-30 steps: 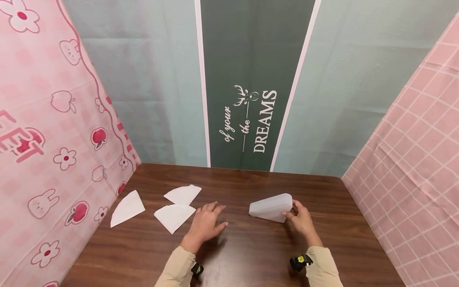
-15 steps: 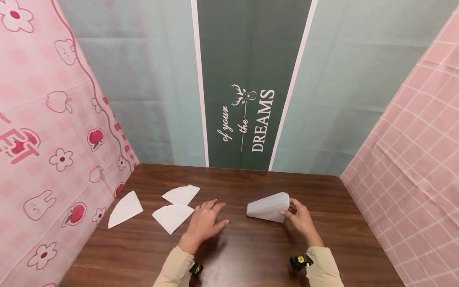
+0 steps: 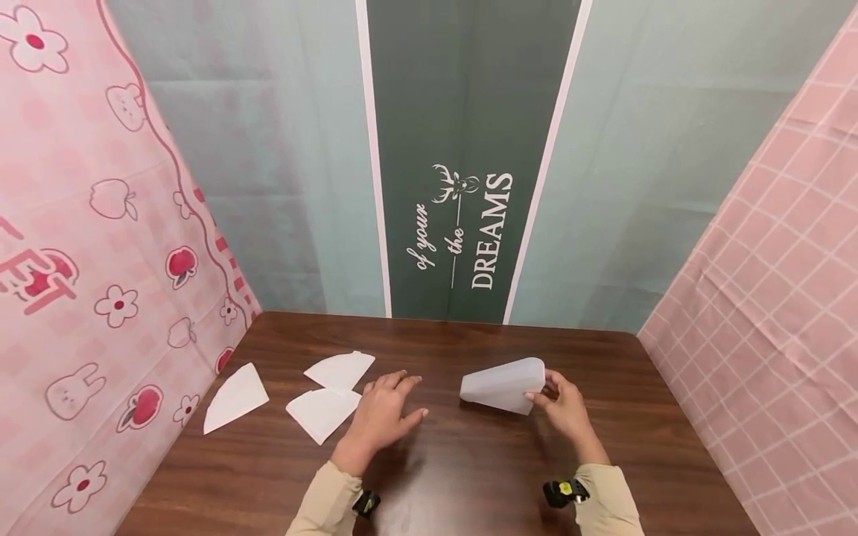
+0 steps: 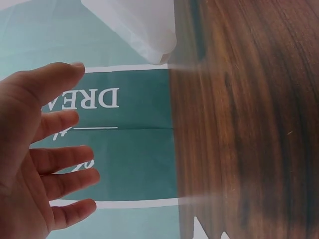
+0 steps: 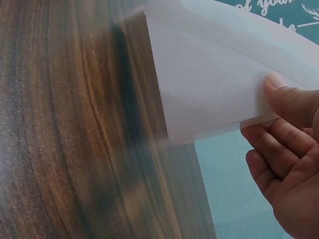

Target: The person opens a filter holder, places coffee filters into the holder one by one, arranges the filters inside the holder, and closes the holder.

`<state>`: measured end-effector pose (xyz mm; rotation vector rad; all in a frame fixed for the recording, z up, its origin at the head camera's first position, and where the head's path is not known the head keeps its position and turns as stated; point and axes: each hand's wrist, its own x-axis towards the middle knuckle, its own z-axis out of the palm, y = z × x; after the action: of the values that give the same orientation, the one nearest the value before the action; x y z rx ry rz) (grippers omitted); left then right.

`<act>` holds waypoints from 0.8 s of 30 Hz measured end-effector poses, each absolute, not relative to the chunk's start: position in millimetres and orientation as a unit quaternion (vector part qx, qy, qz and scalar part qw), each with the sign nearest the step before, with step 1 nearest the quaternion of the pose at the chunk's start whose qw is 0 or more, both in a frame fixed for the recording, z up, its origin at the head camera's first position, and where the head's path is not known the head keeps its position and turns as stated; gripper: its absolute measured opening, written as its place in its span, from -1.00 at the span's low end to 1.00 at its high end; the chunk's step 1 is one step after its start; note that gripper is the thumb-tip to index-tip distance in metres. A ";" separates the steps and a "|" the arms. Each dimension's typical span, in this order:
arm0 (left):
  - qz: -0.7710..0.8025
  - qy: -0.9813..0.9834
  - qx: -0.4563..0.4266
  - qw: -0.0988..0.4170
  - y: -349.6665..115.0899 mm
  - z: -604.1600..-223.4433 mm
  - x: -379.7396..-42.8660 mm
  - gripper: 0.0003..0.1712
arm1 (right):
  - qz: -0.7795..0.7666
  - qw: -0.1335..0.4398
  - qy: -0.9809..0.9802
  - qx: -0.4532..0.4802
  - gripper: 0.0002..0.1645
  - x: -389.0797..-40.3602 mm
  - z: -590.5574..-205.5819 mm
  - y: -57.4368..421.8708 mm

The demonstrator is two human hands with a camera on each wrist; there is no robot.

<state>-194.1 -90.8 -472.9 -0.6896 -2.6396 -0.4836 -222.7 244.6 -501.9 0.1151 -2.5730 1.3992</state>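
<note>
My right hand point(image 3: 566, 413) holds a white, wedge-shaped, translucent-looking case point(image 3: 499, 387) by its wider right end. In the right wrist view, the thumb lies on the finely ribbed face of the case point(image 5: 214, 74), with fingertips at its lower edge. What is inside cannot be seen. My left hand point(image 3: 383, 413) hovers with spread fingers and holds nothing, just right of several fan-shaped paper coffee filters. One filter point(image 3: 340, 370) lies behind another filter point(image 3: 322, 412), their edges meeting; a separate filter point(image 3: 237, 398) lies farther left.
The brown wooden table point(image 3: 469, 476) reaches back to a green and blue-grey cloth point(image 3: 442, 112) with lettering. Pink patterned cloth point(image 3: 121, 246) hangs on the left, and pink checked cloth point(image 3: 771, 298) on the right.
The case has tilted slightly in my right hand. My left hand stays nearly in place, and the filters lie as before; the whole view shifts a little.
</note>
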 end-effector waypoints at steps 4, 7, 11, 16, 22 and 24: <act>-0.187 -0.927 -0.254 0.201 -92.6 -478.3 -193.9 -0.43 | 0.486 0.099 -0.868 0.037 -0.50 -219.3 -504.3 243.0; -0.207 -0.917 -0.264 0.216 -95.0 -482.9 -193.7 -0.46 | 0.497 0.094 -0.862 0.042 -0.49 -216.5 -506.2 240.7; -0.225 -0.908 -0.271 0.228 -97.5 -491.4 -195.2 -0.48 | 0.505 0.097 -0.856 0.046 -0.49 -213.3 -509.0 235.2; -0.225 -0.911 -0.259 0.227 -101.9 -503.9 -197.7 -0.49 | 0.509 0.098 -0.853 0.059 -0.49 -210.7 -513.5 226.0; -0.238 -0.911 -0.254 0.221 -109.9 -515.7 -200.6 -0.47 | 0.517 0.095 -0.848 0.065 -0.51 -208.5 -517.2 215.3; -0.246 -0.910 -0.252 0.219 -113.0 -518.2 -201.3 -0.47 | 0.522 0.096 -0.845 0.069 -0.53 -208.3 -517.9 211.1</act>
<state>-201.3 -113.0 -518.2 -0.6979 -2.5184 -0.6794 -208.3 211.1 -517.9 0.2046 -2.5030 1.5465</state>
